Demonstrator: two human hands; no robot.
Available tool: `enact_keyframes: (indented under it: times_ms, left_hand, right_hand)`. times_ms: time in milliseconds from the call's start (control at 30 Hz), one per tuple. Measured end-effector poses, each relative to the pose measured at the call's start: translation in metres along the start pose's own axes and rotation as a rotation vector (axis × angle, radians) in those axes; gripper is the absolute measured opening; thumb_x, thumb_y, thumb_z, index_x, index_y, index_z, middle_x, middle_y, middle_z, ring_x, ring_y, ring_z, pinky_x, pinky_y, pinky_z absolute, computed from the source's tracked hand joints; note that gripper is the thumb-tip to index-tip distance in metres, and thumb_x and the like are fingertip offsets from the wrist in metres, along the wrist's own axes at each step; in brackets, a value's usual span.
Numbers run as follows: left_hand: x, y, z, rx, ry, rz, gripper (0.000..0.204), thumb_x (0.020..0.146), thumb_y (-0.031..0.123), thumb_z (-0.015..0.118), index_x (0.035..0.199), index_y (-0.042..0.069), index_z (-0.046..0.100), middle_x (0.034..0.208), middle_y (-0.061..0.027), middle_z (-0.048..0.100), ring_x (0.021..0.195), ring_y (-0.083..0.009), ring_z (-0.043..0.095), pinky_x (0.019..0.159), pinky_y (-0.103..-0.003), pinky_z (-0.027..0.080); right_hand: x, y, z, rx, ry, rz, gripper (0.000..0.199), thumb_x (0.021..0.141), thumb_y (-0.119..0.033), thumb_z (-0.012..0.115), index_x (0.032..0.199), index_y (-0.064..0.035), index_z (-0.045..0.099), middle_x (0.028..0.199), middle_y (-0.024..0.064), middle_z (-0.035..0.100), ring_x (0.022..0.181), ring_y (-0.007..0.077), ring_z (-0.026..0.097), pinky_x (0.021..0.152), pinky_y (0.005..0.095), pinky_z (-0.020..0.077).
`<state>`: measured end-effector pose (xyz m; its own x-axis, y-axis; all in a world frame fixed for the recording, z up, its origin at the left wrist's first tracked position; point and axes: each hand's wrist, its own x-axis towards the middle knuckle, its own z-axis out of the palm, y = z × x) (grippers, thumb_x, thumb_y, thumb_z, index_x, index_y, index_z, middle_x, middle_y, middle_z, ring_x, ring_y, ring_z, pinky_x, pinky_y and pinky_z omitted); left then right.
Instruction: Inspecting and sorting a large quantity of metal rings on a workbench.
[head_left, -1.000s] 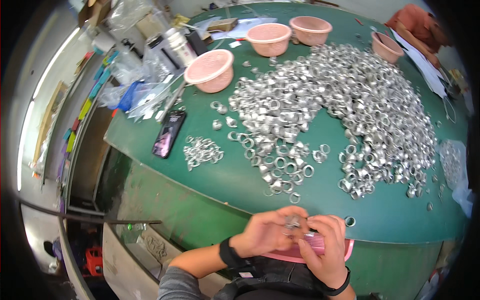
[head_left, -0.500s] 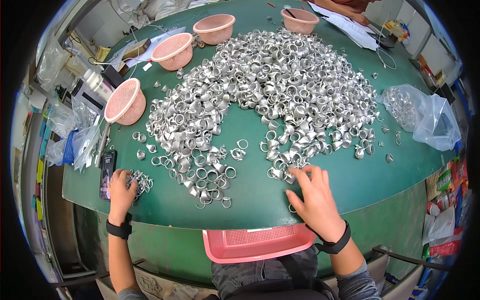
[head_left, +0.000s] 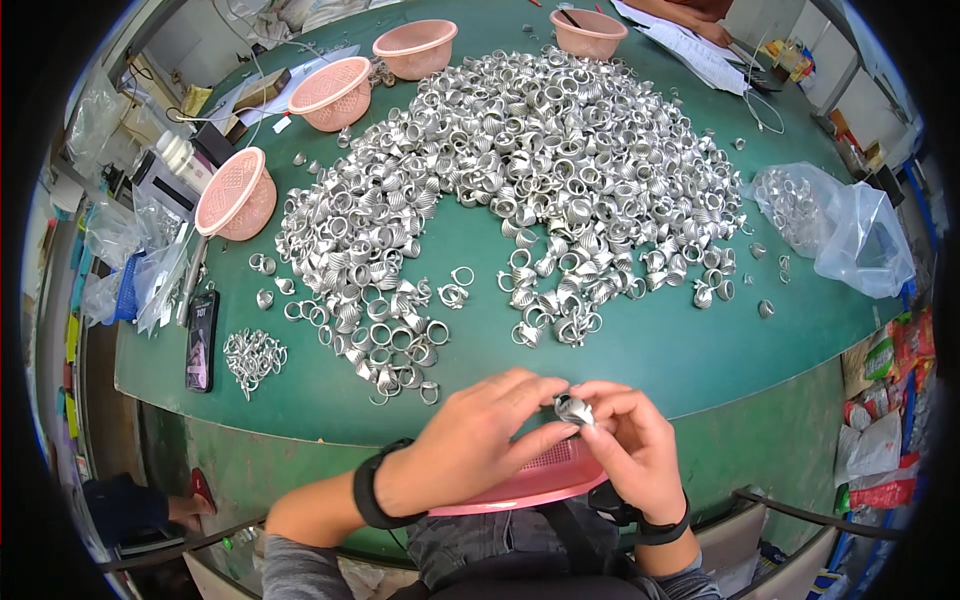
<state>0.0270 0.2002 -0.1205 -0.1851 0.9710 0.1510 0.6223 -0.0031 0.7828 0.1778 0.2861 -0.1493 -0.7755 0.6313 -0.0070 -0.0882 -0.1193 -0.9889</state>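
My left hand (head_left: 470,440) and my right hand (head_left: 635,445) meet just past the near edge of the green table (head_left: 640,350), both pinching one small ribbed silver metal part (head_left: 574,409) between their fingertips. Below the hands, a pink plastic basket (head_left: 545,482) rests on my lap. A big heap of the same silver ring-like parts (head_left: 520,170) covers the middle of the table. A small separate cluster of parts (head_left: 252,355) lies at the near left.
A black phone (head_left: 201,338) lies at the left edge beside the small cluster. Several pink baskets (head_left: 236,193) stand along the far left and back. A clear plastic bag of parts (head_left: 835,230) sits at the right. Papers and another person's arm are at the far edge.
Both hands left the table, the left from the small cluster, the right from the heap's near edge, and came together over the pink basket on one metal part.
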Motion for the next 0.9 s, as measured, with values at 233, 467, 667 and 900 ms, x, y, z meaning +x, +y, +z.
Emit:
enact_keyframes:
  times_ms: [233, 467, 667, 900]
  left_hand:
    - [-0.015, -0.013, 0.024, -0.238, 0.089, 0.027, 0.025, 0.066, 0.004, 0.063, 0.09, 0.001, 0.055, 0.081, -0.0077, 0.054, 0.07, -0.0162, 0.054, 0.062, -0.025, 0.044]
    - [-0.02, -0.017, 0.027, -0.409, 0.095, -0.004, 0.013, 0.071, 0.008, 0.06, 0.079, 0.001, 0.052, 0.071, -0.0076, 0.05, 0.061, -0.017, 0.051, 0.054, -0.025, 0.042]
    - [-0.03, -0.022, 0.02, -0.344, -0.052, -0.069, 0.02, 0.065, 0.001, 0.063, 0.083, -0.001, 0.053, 0.075, -0.0091, 0.053, 0.068, -0.018, 0.052, 0.061, -0.026, 0.042]
    - [-0.054, 0.041, -0.026, -1.467, 0.155, 0.2, 0.008, 0.066, 0.009, 0.055, 0.066, 0.003, 0.05, 0.072, -0.0098, 0.052, 0.068, -0.0195, 0.052, 0.057, -0.031, 0.043]
  right_hand:
    - [-0.007, 0.0, 0.003, 0.272, -0.032, 0.019, 0.013, 0.079, 0.001, 0.047, 0.091, 0.0013, 0.042, 0.102, 0.0148, 0.047, 0.081, 0.0106, 0.049, 0.071, 0.0235, 0.0418]
    - [-0.007, 0.007, 0.004, 0.338, 0.042, 0.245, 0.018, 0.083, -0.006, 0.044, 0.098, 0.0029, 0.04, 0.084, 0.0114, 0.055, 0.073, 0.0147, 0.056, 0.063, 0.0249, 0.0474]
    - [-0.006, 0.007, 0.012, 0.357, -0.042, 0.238, 0.025, 0.078, 0.001, 0.05, 0.102, 0.0021, 0.043, 0.084, 0.008, 0.053, 0.072, 0.013, 0.055, 0.065, 0.0241, 0.0469]
    - [-0.01, 0.014, 0.004, 0.32, -0.097, 0.213, 0.032, 0.073, 0.003, 0.054, 0.103, 0.0012, 0.043, 0.084, 0.005, 0.051, 0.073, 0.0099, 0.052, 0.064, 0.022, 0.0465]
